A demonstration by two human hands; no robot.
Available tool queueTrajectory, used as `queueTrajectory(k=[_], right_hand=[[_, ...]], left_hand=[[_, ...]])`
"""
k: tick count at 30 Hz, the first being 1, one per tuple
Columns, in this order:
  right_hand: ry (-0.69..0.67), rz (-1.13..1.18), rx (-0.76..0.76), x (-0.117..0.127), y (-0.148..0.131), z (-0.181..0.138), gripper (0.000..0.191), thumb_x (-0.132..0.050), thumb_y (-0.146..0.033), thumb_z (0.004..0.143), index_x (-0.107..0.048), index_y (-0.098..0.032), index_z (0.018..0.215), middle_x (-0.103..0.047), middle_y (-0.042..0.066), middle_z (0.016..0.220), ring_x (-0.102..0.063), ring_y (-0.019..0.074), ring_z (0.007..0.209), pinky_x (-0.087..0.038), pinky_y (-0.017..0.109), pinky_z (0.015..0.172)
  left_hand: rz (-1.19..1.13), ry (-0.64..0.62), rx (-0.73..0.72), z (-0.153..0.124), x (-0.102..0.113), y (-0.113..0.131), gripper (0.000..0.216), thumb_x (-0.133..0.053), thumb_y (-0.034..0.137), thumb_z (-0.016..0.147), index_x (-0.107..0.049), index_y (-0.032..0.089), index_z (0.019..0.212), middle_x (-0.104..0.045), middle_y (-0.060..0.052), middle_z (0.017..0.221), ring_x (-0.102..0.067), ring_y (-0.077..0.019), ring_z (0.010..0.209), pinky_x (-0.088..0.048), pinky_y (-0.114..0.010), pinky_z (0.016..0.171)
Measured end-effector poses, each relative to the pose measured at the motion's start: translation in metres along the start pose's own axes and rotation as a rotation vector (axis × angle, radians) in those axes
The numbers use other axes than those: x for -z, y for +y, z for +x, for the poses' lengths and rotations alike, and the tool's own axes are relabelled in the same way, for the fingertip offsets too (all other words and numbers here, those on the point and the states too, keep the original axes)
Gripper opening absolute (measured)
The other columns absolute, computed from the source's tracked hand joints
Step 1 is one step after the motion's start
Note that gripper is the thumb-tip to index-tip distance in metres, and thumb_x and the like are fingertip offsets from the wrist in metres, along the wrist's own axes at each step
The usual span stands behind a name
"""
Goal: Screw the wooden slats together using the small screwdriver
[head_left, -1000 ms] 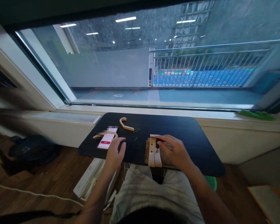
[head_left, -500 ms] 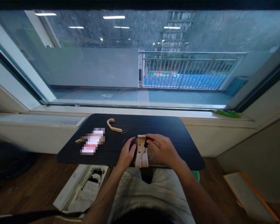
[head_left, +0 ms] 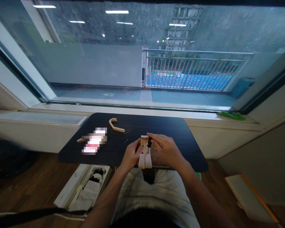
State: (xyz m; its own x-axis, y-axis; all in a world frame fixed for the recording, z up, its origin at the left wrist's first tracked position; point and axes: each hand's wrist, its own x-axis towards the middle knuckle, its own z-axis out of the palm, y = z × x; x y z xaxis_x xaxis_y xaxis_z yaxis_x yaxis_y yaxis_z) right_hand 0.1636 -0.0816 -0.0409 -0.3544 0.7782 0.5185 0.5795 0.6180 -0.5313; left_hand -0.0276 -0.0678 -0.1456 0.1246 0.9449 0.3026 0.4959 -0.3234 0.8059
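Note:
Two pale wooden slats (head_left: 144,152) lie side by side near the front edge of a small black table (head_left: 180,133). My left hand (head_left: 130,155) rests against their left side, fingers curled on the wood. My right hand (head_left: 166,148) is closed on a small dark tool (head_left: 149,142), held upright over the top of the slats. A clear plastic bag lies under my right hand. A curved wooden piece (head_left: 115,125) lies farther back, with a few small dark screws (head_left: 126,132) beside it.
A phone (head_left: 94,144) lies on the table's left part over another curved wooden piece. An open white box (head_left: 83,190) sits on the wooden floor under the table's left side. A wide window and sill run behind the table. A flat board (head_left: 249,196) lies on the floor at right.
My left hand moved right, from beside the phone to the wooden slats. The view shifted, so the table now sits more to the left. My right hand stayed on the tool.

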Motion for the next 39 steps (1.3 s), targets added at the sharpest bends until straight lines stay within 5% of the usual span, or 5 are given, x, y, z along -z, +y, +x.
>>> queueTrajectory(k=[39], right_hand=[[0.034,-0.072,-0.023,-0.0049,0.0009,0.0041,0.025,-0.061,-0.023,0.091,-0.073,-0.025,0.113,-0.076,0.005,0.094,-0.068,0.0184,0.082,-0.053,0.031,0.079]], left_hand=[[0.012,0.009,0.000,-0.0020,0.0048,0.0015,0.040,-0.050,0.033,0.093,-0.063,0.013,0.125,-0.069,-0.014,0.125,-0.064,-0.0274,0.115,-0.048,-0.044,0.103]])
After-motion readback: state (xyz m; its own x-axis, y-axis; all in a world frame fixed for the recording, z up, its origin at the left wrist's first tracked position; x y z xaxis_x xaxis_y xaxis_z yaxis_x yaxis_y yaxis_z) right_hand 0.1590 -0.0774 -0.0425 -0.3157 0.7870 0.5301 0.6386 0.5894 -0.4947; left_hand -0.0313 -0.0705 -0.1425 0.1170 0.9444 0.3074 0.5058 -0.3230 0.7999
